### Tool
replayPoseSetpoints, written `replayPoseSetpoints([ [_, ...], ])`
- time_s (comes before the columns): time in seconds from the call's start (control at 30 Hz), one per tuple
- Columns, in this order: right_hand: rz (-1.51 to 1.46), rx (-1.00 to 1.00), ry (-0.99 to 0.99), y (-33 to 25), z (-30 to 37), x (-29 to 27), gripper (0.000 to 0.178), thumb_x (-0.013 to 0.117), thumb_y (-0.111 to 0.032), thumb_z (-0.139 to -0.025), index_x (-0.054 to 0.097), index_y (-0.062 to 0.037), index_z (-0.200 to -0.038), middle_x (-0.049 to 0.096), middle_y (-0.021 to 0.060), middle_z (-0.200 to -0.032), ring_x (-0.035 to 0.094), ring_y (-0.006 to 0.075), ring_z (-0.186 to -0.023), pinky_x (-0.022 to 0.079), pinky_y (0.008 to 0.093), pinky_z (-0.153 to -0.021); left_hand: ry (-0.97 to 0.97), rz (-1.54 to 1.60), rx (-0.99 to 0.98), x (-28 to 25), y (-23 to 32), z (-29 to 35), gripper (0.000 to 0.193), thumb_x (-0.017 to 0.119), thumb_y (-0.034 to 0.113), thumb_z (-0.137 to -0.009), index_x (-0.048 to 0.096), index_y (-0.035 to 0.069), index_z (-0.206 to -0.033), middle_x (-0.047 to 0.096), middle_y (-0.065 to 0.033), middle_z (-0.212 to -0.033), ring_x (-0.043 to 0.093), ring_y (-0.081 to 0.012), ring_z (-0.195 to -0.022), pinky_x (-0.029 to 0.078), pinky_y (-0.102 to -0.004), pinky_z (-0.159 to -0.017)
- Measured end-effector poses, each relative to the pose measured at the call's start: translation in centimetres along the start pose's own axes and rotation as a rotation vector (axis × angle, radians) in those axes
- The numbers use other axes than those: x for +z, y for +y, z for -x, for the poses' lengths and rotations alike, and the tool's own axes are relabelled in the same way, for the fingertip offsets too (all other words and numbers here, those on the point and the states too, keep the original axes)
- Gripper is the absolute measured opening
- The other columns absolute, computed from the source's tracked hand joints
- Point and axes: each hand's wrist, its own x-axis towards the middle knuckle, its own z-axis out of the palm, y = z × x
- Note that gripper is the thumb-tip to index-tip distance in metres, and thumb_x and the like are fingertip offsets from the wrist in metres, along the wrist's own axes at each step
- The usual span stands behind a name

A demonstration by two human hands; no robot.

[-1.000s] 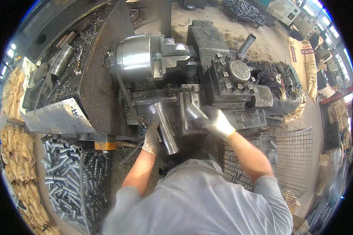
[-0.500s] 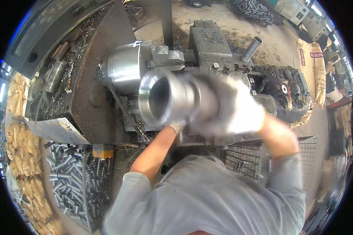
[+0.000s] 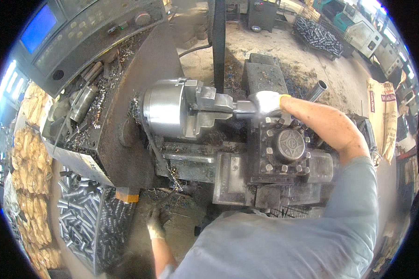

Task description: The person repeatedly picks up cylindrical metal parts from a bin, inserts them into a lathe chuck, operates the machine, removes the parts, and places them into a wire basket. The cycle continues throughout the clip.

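Observation:
My right hand point(image 3: 266, 103), in a white glove, is closed round the right end of a shiny steel tube point(image 3: 243, 108). The tube's left end is at the stepped jaws point(image 3: 214, 102) of a lathe chuck point(image 3: 165, 109); whether the jaws clamp it, I cannot tell. Just below my right wrist is the square tool post point(image 3: 284, 146), with bolts round its top. My left hand point(image 3: 155, 225), in a stained glove, hangs low in front of the machine with its fingers apart and nothing seen in them. Its nearest neighbour is the bin of metal tubes on the left.
At lower left stands a bin of cut metal tubes point(image 3: 79, 216). Another tube point(image 3: 317, 91) leans behind the tool post. A control panel with a blue screen point(image 3: 38, 29) is at upper left. Stacked brown sacks point(image 3: 30, 162) line the left side. Chips cover the lathe bed.
My right hand has carried the steel tube from close before me away to the chuck. My left hand has dropped from the machine's front to lower left. The view has shifted.

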Motion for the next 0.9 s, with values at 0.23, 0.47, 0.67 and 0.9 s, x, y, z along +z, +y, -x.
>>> replayPoseSetpoints([
  [0.23, -0.114, -0.037, 0.038, -1.9, -1.7, 0.2, 0.063, 0.088, -0.044, -0.072, 0.073, -0.0019, -0.117, 0.080, 0.0196, -0.095, 0.077, 0.0328, -0.089, 0.059, 0.0443, -0.080, 0.009, 0.350, 0.151, -5.4, 3.2, -6.2, 0.050, 0.046, 0.054, -0.111, 0.067, 0.011, -0.126, 0.070, -0.0111, -0.112, 0.065, -0.0303, -0.098, 0.052, -0.0472, -0.087],
  [0.47, -0.214, 0.074, -0.049, -1.0, -3.1, 0.8, 0.049, 0.091, -0.040, -0.067, 0.081, 0.0003, -0.092, 0.079, 0.0150, -0.084, 0.076, 0.0262, -0.076, 0.059, 0.0419, -0.070, -0.288, 0.501, -0.027, -7.6, 6.8, -6.6, 0.037, 0.051, 0.051, -0.111, 0.065, 0.021, -0.096, 0.066, 0.0057, -0.080, 0.064, -0.0117, -0.074, 0.053, -0.0303, -0.066],
  [0.67, -0.313, 0.126, 0.001, -2.4, -2.1, 0.2, 0.058, 0.087, -0.041, -0.072, 0.075, 0.0017, -0.109, 0.077, 0.0158, -0.088, 0.075, 0.0266, -0.080, 0.060, 0.0407, -0.073, 0.019, 0.259, 0.264, -7.0, 5.7, -9.3, 0.029, 0.060, 0.034, -0.109, 0.070, 0.009, -0.118, 0.070, 0.0000, -0.098, 0.065, -0.0136, -0.082, 0.053, -0.0323, -0.073],
  [0.9, -0.495, 0.021, 0.815, -7.2, 13.5, -1.6, 0.034, 0.069, -0.017, -0.091, 0.070, 0.0000, -0.120, 0.077, 0.0126, -0.096, 0.072, 0.0197, -0.076, 0.059, 0.0362, -0.078, 0.486, -0.468, 0.804, -3.0, 8.4, -3.0, 0.042, 0.064, 0.031, -0.107, 0.063, -0.005, -0.128, 0.070, -0.0129, -0.115, 0.068, -0.0263, -0.098, 0.055, -0.0418, -0.090],
])
